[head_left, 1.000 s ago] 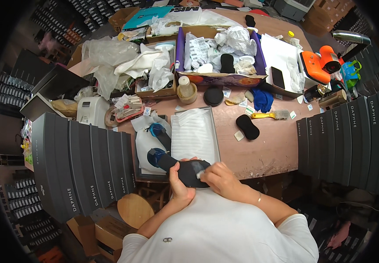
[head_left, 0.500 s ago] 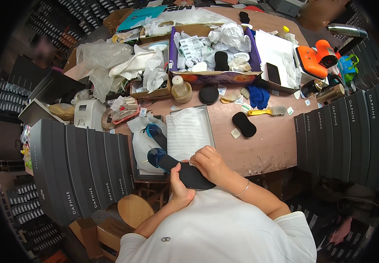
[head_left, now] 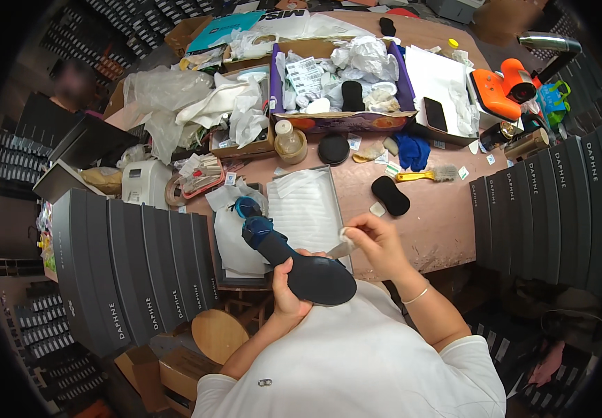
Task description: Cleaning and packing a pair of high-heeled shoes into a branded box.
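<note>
My left hand (head_left: 289,289) grips a dark sandal (head_left: 323,280) with blue shiny parts near its heel end, its black sole turned up. Right beside the sole, my right hand (head_left: 377,244) is raised with thumb and finger pinched on a small whitish strip (head_left: 345,240). Whether the strip still touches the sandal is hard to make out. A second sandal (head_left: 246,206) with the same blue parts lies on white paper (head_left: 234,240) to the left. Just beyond my hands is an open grey shoebox (head_left: 337,202) lined with white paper.
Grey shoeboxes stand in rows at left (head_left: 130,272) and right (head_left: 545,209). Behind are a purple-sided carton (head_left: 343,124) of crumpled paper, a bottle (head_left: 287,139), a yellow-handled brush (head_left: 426,174), a black pad (head_left: 390,196), a blue cloth (head_left: 412,151) and a phone (head_left: 435,113).
My right hand has moved up and right, away from the sole, with the whitish strip in its pinch. The sandal has shifted slightly right in my left hand.
</note>
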{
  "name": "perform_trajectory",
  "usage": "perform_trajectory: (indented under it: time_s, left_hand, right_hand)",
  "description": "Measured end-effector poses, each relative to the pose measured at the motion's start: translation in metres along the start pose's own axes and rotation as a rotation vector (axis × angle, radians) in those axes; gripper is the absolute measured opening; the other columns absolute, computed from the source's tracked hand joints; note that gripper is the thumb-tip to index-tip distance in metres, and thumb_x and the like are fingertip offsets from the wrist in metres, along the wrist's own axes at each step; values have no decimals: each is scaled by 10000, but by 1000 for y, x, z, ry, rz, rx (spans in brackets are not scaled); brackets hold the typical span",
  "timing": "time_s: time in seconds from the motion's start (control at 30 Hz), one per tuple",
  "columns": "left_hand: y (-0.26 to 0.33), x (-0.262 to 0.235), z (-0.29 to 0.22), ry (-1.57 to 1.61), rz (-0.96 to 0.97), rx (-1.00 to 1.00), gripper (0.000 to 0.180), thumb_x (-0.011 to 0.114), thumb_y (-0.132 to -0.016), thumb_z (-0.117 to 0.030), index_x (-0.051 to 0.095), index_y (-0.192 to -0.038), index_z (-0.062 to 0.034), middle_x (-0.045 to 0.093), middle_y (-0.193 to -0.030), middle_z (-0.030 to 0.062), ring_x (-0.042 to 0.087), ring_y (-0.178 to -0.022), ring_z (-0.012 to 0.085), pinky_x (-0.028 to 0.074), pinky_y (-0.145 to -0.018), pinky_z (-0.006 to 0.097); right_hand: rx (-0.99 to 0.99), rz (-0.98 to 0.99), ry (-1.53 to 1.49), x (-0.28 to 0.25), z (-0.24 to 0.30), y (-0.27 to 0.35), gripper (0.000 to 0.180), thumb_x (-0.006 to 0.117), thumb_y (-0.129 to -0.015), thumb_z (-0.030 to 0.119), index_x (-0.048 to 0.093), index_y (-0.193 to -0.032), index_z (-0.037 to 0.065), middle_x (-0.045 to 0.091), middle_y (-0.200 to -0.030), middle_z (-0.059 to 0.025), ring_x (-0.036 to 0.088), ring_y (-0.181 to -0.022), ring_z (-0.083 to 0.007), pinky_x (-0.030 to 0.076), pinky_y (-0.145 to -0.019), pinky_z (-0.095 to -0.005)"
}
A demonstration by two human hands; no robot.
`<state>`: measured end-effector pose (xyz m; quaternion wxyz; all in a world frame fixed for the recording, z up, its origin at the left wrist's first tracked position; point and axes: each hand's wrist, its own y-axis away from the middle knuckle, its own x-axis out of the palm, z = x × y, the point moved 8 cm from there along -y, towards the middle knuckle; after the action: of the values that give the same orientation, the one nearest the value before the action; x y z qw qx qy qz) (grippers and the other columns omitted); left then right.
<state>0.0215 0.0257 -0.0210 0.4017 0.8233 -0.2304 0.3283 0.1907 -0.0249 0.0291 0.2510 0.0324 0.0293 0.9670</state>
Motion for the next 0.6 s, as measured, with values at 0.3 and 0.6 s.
perform_trajectory:
  time_s: [0.3,0.6]
  left_hand:
    - [3,-14,13,43,42,-93,361,487,-873,-363,527,-1067,-61,625,-1062,172,611,-986,264,500,-892,391]
    - [11,-11,18,-17,28,-158,373,475,-878,-357,522,-1091,-55,610,-1130,226,613,-1019,294,485,-932,433]
  right_hand:
    - [-611,133,627,58,57,38,200,751,-764,91,668,-943,59,589,-855,-58,572,-806,-215,443,-684,-312]
    - [-557,280,676,42,32,79,230,697,-715,44,638,-936,58,555,-858,-53,523,-814,-228,431,-719,-345]
